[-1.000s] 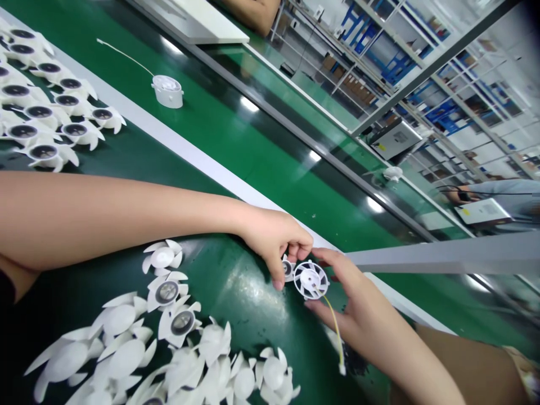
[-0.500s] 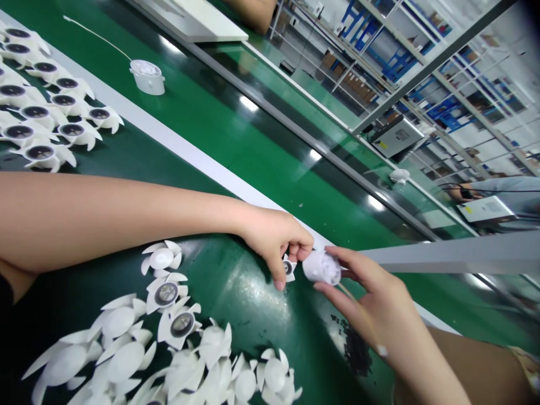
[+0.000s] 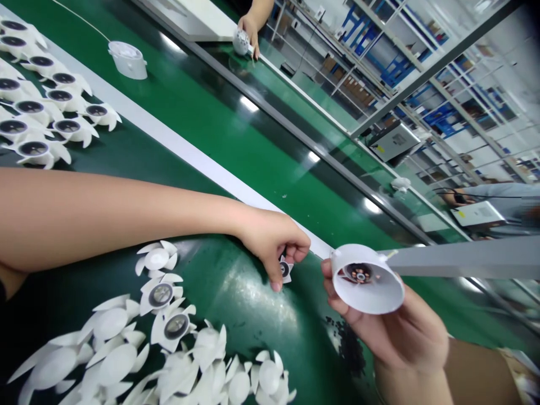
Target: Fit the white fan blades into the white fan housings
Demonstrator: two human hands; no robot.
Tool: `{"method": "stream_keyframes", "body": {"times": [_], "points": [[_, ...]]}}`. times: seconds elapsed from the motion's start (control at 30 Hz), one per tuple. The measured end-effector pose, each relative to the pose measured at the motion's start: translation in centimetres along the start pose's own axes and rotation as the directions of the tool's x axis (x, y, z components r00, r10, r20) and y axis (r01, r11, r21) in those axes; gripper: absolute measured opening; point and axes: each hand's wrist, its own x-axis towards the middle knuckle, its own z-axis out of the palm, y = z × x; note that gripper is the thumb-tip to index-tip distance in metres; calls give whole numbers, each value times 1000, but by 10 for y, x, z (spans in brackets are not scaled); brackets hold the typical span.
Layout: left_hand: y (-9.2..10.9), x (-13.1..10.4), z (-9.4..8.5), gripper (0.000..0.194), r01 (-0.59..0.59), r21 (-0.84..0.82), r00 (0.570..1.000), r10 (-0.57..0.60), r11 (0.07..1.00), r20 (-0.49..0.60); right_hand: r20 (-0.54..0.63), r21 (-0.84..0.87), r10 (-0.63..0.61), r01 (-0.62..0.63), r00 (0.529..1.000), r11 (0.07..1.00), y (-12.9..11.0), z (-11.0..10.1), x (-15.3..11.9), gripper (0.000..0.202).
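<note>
My right hand [image 3: 405, 332] holds a white round housing [image 3: 367, 281] from below and behind. Its open end faces me, and a motor part with copper windings shows inside. To the left of it, my left hand [image 3: 278, 239] is curled with the fingers bent. A small white fan wheel [image 3: 286, 270] with a dark round centre is between its thumb and fingers, partly hidden by the thumb. The two hands are apart. White fan wheels [image 3: 162, 295] lie in a loose pile at the lower left, some face up with metal hubs showing.
More fan wheels [image 3: 31, 107] stand in rows at the upper left. A white housing [image 3: 129, 59] with a cable lies on the green belt [image 3: 202, 124]. Across the belt, another person's hand [image 3: 250, 31] holds a white part. A grey bar [image 3: 472, 259] crosses at the right.
My right hand has turned the housing so its open end now faces me, and moved it right, away from my left hand. The other person's hand has come into view. The housing on the belt shifted left.
</note>
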Motion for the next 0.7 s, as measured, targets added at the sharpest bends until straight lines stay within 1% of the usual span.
{"method": "stream_keyframes", "body": {"times": [0.07,0.2,0.3,0.4,0.47,0.53,0.6,0.7], "points": [[1,0,0,49,4,0,1000,-4,1000,-7,6,40,36,-36,999,999,-4,5,-1,40],[1,-1,-1,50,-9,20,1000,9,1000,-24,48,95,64,-68,997,993,-13,18,-1,41],[1,-1,0,49,-26,20,999,27,999,-27,30,99,92,-94,995,991,-17,26,-2,45],[-1,0,0,50,-33,20,999,34,999,-26,21,59,95,-96,995,994,-16,27,-5,50],[-1,0,0,49,-30,35,999,31,999,-27,54,49,94,-97,994,994,-14,25,-8,52],[-1,0,0,49,-25,51,999,27,998,-34,120,90,82,-93,989,992,-12,23,-10,50],[0,0,-1,49,-22,61,999,25,998,-37,183,168,42,-73,982,983,-11,25,-10,45],[2,-1,-1,49,-16,65,999,18,998,-30,220,226,-40,-11,975,974,-12,31,-7,38]]}}
